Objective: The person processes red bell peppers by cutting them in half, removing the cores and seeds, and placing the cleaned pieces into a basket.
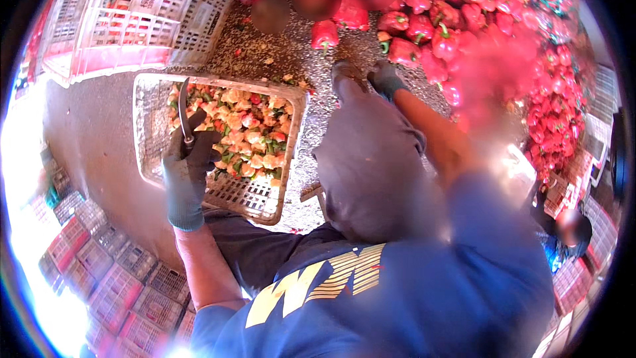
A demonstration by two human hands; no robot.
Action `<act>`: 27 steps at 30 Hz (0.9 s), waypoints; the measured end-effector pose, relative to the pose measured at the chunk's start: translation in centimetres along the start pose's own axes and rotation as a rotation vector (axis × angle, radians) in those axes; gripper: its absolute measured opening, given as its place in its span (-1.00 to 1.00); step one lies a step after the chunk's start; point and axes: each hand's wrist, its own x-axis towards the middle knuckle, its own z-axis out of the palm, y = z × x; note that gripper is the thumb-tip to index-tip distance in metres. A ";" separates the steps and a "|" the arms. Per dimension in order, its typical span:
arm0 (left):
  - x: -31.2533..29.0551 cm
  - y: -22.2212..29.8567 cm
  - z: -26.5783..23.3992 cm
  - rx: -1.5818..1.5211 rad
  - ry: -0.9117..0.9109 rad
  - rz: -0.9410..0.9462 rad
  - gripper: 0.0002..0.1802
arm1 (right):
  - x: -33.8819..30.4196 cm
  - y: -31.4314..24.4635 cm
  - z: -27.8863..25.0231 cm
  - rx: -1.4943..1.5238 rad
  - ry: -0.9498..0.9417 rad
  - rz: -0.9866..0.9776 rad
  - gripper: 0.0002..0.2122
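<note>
The gloved left hand (187,172) is wrapped round a curved knife (183,111) near the upper-left corner of the crate (289,172) (pale pepper cores (248,129) heap inside). Past the crate's right edge, the gloved right hand (386,79) is near red peppers (403,52); its finger state cannot be told.

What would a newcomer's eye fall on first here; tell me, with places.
First, the red peppers, heaped across the upper right. Next, the curved knife in the gloved left hand, its blade pointing up at left. Below it, a crate holds pale orange scraps mixed with green.
</note>
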 end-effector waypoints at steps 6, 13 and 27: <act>0.9 -0.4 0.3 -0.030 0.053 -0.077 -0.50 | -0.5 -13.0 -2.5 -0.361 0.179 -0.537 -0.44; 2.0 -0.5 0.3 -0.032 0.046 -0.109 -0.50 | 4.0 -17.3 -0.7 -0.644 0.221 -0.667 -0.38; 2.2 0.7 1.3 -0.075 0.001 -0.206 -0.53 | 7.2 -13.8 1.5 -0.105 -0.042 -0.251 -0.24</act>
